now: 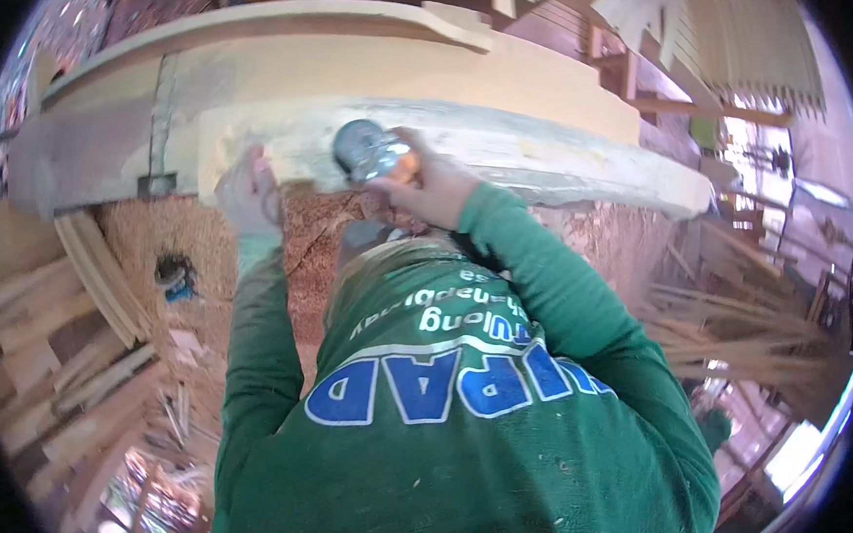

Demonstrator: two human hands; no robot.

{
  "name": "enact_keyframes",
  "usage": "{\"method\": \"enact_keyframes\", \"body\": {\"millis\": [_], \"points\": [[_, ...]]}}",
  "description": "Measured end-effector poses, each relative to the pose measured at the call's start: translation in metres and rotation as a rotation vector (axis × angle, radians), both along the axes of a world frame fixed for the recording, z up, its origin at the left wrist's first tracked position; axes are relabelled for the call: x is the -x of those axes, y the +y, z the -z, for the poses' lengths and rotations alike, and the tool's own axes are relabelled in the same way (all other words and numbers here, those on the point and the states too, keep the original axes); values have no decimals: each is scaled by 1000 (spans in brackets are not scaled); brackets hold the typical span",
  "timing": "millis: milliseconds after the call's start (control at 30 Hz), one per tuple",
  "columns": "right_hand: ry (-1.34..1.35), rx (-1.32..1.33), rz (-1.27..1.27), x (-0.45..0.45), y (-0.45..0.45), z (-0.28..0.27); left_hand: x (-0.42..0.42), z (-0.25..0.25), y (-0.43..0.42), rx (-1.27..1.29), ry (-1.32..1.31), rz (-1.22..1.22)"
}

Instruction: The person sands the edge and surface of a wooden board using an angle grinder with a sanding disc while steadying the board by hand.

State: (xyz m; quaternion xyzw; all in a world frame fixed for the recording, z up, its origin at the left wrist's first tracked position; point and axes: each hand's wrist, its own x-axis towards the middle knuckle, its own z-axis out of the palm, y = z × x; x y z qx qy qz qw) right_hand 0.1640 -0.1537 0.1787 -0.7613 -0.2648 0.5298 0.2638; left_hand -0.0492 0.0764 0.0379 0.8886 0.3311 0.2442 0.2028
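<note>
Gripping the round-headed tool point(360, 151) against the pale wooden workpiece point(541, 148) at upper centre, the right hand point(433, 187) apparently guides it; the left hand point(247, 199), finger spread unclear, likely steadies the near edge.

A rounded tool point(360, 152) with a grey-blue round head and a shiny, metallic-looking body sits in the right hand point(432, 184), its head pointing toward the left hand point(250, 192); its exact type is unclear. It is over the pale face of a long wooden workpiece point(550, 157), which runs crosswise beneath both hands; the face is streaked whitish and grey, tapering to the right of the right hand; left of the left hand the wood is duller grey-brown, crossed by a dark line.
</note>
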Motion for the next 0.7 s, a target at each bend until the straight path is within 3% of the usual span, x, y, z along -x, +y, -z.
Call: {"method": "enact_keyframes", "body": {"millis": [100, 200, 300, 500, 700], "points": [[-107, -34, -32, 2, 3, -4, -12, -9, -18, 381, -158, -155], [-172, -137, 60, -1, -27, 12, -32, -21, -29, 473, -255, -98], [-134, 51, 136, -12, -67, -11, -56, -25, -37, 232, -141, 122], [-174, -10, 465, -25, -169, 8, -142, -34, -92, 25, -98, 486], [-258, -108, 828, -56, -268, 22, -193, -19, -153, 89, 42, 533]]}}
